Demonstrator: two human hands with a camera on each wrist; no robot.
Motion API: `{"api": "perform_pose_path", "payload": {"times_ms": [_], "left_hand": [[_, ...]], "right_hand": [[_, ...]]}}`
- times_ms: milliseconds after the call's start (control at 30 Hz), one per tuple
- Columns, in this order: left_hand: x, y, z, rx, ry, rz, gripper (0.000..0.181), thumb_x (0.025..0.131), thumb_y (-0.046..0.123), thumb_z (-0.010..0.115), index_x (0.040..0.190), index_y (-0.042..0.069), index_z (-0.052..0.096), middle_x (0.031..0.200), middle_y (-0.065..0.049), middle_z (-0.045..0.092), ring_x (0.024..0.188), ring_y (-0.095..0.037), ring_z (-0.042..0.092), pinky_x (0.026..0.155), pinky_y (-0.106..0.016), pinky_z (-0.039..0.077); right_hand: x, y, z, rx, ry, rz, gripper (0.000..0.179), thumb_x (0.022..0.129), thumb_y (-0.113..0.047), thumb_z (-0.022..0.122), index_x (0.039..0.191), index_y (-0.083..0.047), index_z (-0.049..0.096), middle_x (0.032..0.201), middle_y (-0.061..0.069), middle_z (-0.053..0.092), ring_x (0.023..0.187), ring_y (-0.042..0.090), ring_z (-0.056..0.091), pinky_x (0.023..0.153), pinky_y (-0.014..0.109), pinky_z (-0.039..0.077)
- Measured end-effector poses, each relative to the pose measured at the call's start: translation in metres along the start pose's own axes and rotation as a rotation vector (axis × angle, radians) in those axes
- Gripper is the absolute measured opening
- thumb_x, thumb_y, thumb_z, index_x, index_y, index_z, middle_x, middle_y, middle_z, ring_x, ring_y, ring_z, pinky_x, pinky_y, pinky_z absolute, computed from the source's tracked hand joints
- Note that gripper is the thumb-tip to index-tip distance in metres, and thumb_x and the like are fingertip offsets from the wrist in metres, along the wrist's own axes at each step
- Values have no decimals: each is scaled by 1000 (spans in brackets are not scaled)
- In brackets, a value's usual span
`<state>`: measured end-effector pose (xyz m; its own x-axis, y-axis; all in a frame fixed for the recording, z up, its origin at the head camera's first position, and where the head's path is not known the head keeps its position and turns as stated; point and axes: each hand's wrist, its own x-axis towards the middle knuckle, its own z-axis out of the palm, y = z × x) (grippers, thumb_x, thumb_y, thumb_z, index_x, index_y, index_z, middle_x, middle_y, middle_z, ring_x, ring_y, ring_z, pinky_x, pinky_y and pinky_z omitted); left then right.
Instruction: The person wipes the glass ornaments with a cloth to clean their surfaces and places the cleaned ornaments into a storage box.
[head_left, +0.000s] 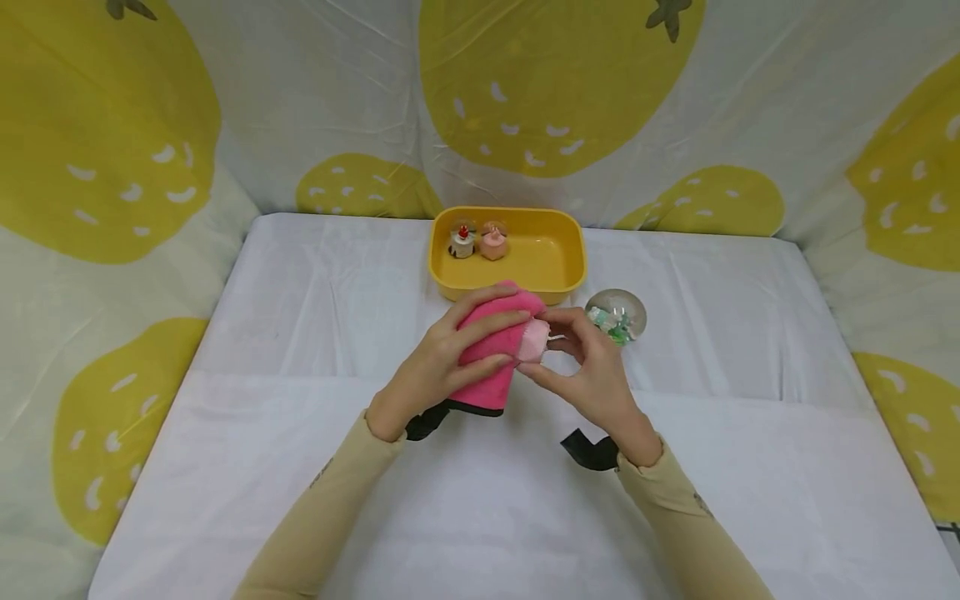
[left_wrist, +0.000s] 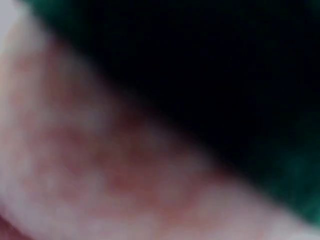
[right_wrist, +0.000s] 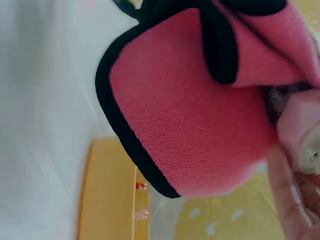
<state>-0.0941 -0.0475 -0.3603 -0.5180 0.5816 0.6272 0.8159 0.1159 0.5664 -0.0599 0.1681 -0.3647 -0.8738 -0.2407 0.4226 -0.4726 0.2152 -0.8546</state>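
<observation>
My left hand [head_left: 465, 346] grips a bright pink cloth [head_left: 487, 382] with black edging, wrapped round part of a small ornament. That ornament has a pale pink faceted base [head_left: 534, 340]. From the right, my right hand [head_left: 588, 362] pinches this base between thumb and fingers. In the right wrist view the cloth [right_wrist: 190, 110] hangs in folds beside the base [right_wrist: 296, 120], whose underside is cream; a bit of something clear shows between base and cloth. Blurred skin and a dark shape fill the left wrist view, so no detail can be made out there.
Behind the hands stands a yellow tray [head_left: 510, 214] holding a white ornament with a red top [head_left: 462, 240] and a pink ornament [head_left: 492, 242]. A clear globe [head_left: 617, 315] with green and white inside lies right of the tray. White cloth [head_left: 300, 467] covers the table.
</observation>
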Motion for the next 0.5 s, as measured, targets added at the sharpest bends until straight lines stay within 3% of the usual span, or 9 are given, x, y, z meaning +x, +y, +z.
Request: {"api": "perform_pose_path", "payload": {"times_ms": [100, 233, 333, 400, 500], "left_hand": [[1, 0, 0, 1, -16, 13, 46, 89, 18, 69, 131, 5, 56, 144, -13, 37, 133, -24, 36, 103, -32, 39], [1, 1, 2, 25, -38, 42, 42, 92, 22, 66, 129, 5, 58, 144, -14, 37, 134, -24, 36, 102, -30, 40], [1, 1, 2, 30, -36, 45, 41, 90, 20, 68, 128, 4, 59, 143, -14, 38, 133, -24, 37, 102, -30, 40], [0, 0, 2, 19, -25, 28, 43, 87, 16, 71, 127, 3, 60, 143, -14, 39, 132, -24, 38, 102, -30, 41], [0, -2, 2, -8, 1, -2, 47, 83, 10, 75, 127, 2, 59, 142, -14, 40, 131, -25, 40, 101, -32, 42]], "right_hand": [[0, 0, 0, 7, 42, -4, 47, 66, 5, 85, 105, 8, 57, 96, 12, 63, 81, 16, 63, 72, 25, 56], [0, -4, 1, 207, 37, 242, 22, 81, 0, 73, 90, 6, 54, 78, 10, 64, 61, 19, 65, 59, 32, 57], [1, -7, 2, 299, 23, 382, 16, 89, -6, 63, 90, 5, 52, 75, 13, 64, 57, 24, 66, 57, 38, 57], [1, -7, 1, 226, 16, 355, 19, 89, -7, 65, 97, 6, 54, 84, 13, 65, 66, 22, 67, 62, 34, 58], [0, -6, 2, 67, -2, 174, 38, 81, 2, 74, 111, 7, 51, 105, 12, 61, 90, 21, 64, 77, 28, 55]]}}
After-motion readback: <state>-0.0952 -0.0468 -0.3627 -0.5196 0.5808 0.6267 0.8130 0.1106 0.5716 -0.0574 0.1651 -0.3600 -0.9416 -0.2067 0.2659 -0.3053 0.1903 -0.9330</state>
